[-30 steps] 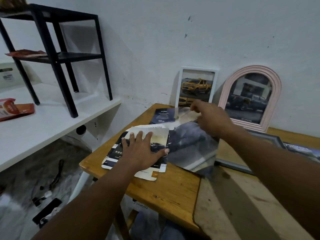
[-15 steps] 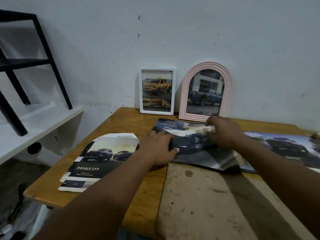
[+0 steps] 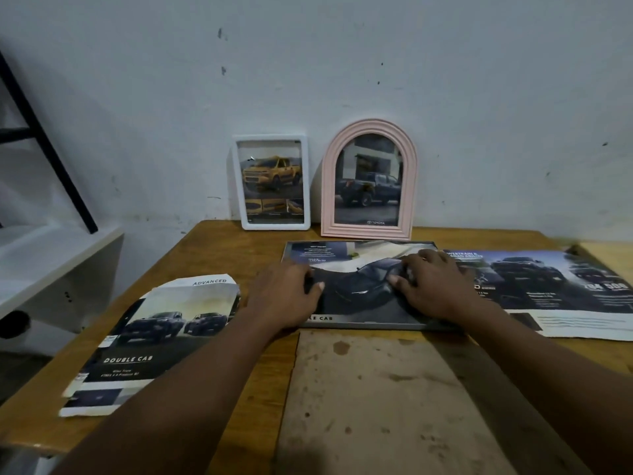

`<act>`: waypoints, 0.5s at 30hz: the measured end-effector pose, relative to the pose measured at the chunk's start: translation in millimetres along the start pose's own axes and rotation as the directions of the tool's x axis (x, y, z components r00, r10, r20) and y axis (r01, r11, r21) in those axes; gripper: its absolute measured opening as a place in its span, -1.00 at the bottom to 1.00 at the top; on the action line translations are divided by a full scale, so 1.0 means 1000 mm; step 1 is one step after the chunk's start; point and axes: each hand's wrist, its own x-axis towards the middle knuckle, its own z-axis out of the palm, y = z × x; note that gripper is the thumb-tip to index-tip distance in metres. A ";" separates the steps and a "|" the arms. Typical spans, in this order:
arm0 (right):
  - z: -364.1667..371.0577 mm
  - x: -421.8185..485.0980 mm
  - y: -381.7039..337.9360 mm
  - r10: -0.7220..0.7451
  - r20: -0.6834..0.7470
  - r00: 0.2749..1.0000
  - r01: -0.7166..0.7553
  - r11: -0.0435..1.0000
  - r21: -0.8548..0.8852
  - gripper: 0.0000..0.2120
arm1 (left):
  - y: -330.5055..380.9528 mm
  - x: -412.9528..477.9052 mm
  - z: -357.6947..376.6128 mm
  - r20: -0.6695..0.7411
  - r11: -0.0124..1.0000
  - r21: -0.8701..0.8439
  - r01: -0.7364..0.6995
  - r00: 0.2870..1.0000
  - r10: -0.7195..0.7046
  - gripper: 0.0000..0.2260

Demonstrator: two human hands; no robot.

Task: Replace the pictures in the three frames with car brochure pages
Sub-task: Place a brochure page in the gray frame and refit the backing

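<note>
- Glossy dark car page point(image 3: 363, 286) lies in a flat grey frame point(image 3: 376, 326) near the middle of the wooden table point(image 3: 219, 255), and both hands press down on it.
- Left hand point(image 3: 291, 293) rests palm down on the page's left part, fingers together and flat, thumb pointing right; it grips nothing.
- Right hand point(image 3: 431, 286) rests on the page's right part, fingers bent with the tips pushing into the paper; it pinches nothing that I can see.
- The frame's near edge shows as a grey strip just below the page, with the letters "LE CAB" printed above it.
- Just beside the frame, toward the table's right edge, a wide brochure sheet point(image 3: 555, 289) lies flat, showing dark trucks and white text; whether it touches the frame I cannot tell.
- Near the table's left edge, well apart from the frame, a stack of brochure pages point(image 3: 150, 341) lies with "DOUBLE CAB" on top; its upper edge is torn.
- At the table's back edge two frames lean on the wall point(image 3: 342, 63): a white rectangular frame point(image 3: 272, 228) with a yellow truck, and just right of it a pink arched frame point(image 3: 370, 231) with a dark truck.
- A stained brown board point(image 3: 376, 399) lies on the table's near side, between the forearms.
- A white shelf point(image 3: 51, 255) with a black rack leg point(image 3: 51, 159) stands left of the table.
</note>
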 end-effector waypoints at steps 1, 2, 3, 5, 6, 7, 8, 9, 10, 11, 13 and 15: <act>0.001 -0.002 0.001 0.026 0.005 1.000 -0.026 1.000 0.014 -0.48 | -0.001 0.000 0.001 -0.006 1.000 0.008 0.002 1.000 -0.002 -0.72; 0.003 -0.004 0.002 0.038 0.012 0.999 -0.038 0.999 0.027 -0.43 | -0.001 0.000 0.001 -0.018 1.000 0.011 0.004 1.000 -0.003 -0.73; 0.004 -0.005 0.002 0.032 0.013 0.999 -0.033 0.999 0.035 -0.40 | -0.001 -0.001 0.002 -0.030 1.000 0.015 0.007 1.000 -0.007 -0.73; 0.005 -0.007 0.000 0.011 0.009 1.000 -0.011 0.999 0.037 -0.39 | -0.003 -0.001 0.004 -0.048 1.000 0.013 0.016 0.999 -0.015 -0.73; 0.005 -0.008 -0.001 0.003 0.008 1.000 -0.003 0.999 0.035 -0.39 | -0.004 -0.001 0.005 -0.056 1.000 0.016 0.019 0.998 -0.018 -0.74; 0.005 -0.008 -0.002 -0.003 0.005 1.000 0.003 1.000 0.030 -0.40 | -0.005 -0.001 0.007 -0.064 1.000 0.024 0.020 0.998 -0.018 -0.73; 0.006 -0.008 -0.002 -0.007 0.002 1.000 0.007 1.000 0.028 -0.41 | -0.006 0.000 0.007 -0.073 0.999 0.036 0.017 0.997 -0.015 -0.73; 0.006 -0.008 -0.002 -0.011 -0.001 1.000 0.011 1.000 0.027 -0.42 | -0.006 0.000 0.008 -0.078 0.999 0.044 0.015 0.997 -0.012 -0.74; 0.005 -0.007 -0.002 -0.012 0.002 1.000 0.012 0.999 0.034 -0.43 | -0.005 0.001 0.008 -0.071 0.999 0.046 0.022 0.997 -0.019 -0.74; 0.004 -0.006 -0.002 -0.008 0.011 1.000 0.008 0.999 0.049 -0.44 | -0.004 0.003 0.007 -0.059 0.998 0.043 0.036 0.998 -0.034 -0.75; 0.000 -0.004 -0.001 0.009 0.037 0.999 -0.013 0.994 0.105 -0.47 | 0.000 0.008 0.004 -0.035 0.996 0.061 0.068 0.997 -0.066 -0.75; -0.007 -0.005 0.000 0.020 0.020 1.000 -0.023 0.985 0.172 -0.50 | 0.008 0.013 0.002 -0.029 0.993 0.088 0.074 0.997 -0.071 -0.73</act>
